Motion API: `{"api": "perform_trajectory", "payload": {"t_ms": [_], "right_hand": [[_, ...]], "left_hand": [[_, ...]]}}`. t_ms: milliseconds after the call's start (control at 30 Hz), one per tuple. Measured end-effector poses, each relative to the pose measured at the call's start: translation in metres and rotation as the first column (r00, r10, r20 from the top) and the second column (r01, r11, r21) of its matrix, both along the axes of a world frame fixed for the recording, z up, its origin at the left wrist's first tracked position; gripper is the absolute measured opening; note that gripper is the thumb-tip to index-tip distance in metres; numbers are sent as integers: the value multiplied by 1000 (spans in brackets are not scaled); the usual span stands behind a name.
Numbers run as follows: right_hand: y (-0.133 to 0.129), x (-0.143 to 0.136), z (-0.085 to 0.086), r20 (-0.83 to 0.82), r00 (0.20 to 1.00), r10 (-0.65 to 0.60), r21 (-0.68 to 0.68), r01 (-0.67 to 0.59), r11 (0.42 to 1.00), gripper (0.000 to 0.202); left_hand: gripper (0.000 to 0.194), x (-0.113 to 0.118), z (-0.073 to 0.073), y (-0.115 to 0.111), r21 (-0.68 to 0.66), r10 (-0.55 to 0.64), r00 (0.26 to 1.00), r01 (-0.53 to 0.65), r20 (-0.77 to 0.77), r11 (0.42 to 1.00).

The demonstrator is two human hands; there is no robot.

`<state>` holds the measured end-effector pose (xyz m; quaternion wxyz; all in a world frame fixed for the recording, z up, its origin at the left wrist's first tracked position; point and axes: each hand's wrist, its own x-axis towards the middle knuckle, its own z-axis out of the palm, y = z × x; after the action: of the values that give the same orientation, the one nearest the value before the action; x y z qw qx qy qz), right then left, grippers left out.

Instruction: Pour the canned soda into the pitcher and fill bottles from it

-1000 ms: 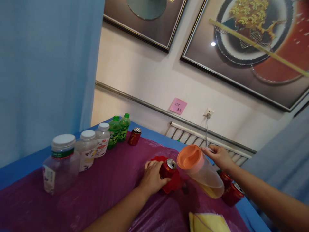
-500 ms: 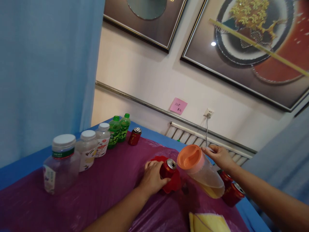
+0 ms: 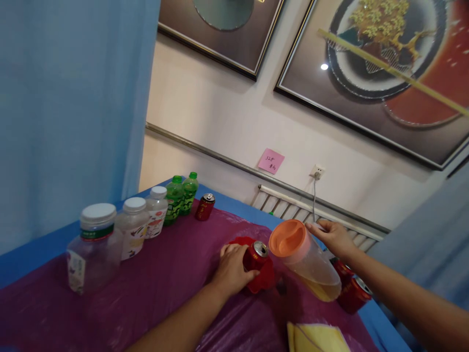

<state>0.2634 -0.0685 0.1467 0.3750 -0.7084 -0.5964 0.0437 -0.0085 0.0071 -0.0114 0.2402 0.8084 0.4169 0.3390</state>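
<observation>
My left hand [image 3: 233, 270] is wrapped round a red can [image 3: 255, 257] that stands over a red dish [image 3: 266, 278] with a wavy rim. The can's opened top faces up. My right hand [image 3: 332, 236] grips the handle of a clear pitcher [image 3: 311, 271] with an orange lid [image 3: 288, 238]. The pitcher leans left, its lid close beside the can, and yellowish liquid lies low inside it. No stream between lid and can can be made out.
Clear jars [image 3: 94, 259] with white lids, green bottles [image 3: 188, 194] and a red can [image 3: 205, 207] line the left and back. Red cans [image 3: 354, 295] stand behind the pitcher at right. A yellow cloth [image 3: 318, 338] lies at the front of the purple sheet [image 3: 157, 288].
</observation>
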Motion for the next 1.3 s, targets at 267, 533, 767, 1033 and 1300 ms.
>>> {"api": "perform_trajectory", "payload": {"t_ms": [267,533,767,1033,1300], "right_hand": [[0,2,-2,7,1000,-3,-3,3,1000,61],[1,1,-1,9,1000,2,-2,-2,1000,60],[0,0,0,29,1000,0,17,0,1000,60],[2,5,-1,23,1000,3,-15,-3,1000,59],[1,6,-1,36,999,2,-17,-1,1000,58]], "left_hand": [[58,-1,1,-1,2,-7,1000,8,-11,1000],[59,-1,3,-1,-11,-5,1000,4,-17,1000],[67,0,1,0,-16,-1,1000,1,-6,1000],[62,-1,2,-1,-10,-3,1000,3,0,1000],[61,-2,3,-1,-8,-7,1000,7,5,1000]]}}
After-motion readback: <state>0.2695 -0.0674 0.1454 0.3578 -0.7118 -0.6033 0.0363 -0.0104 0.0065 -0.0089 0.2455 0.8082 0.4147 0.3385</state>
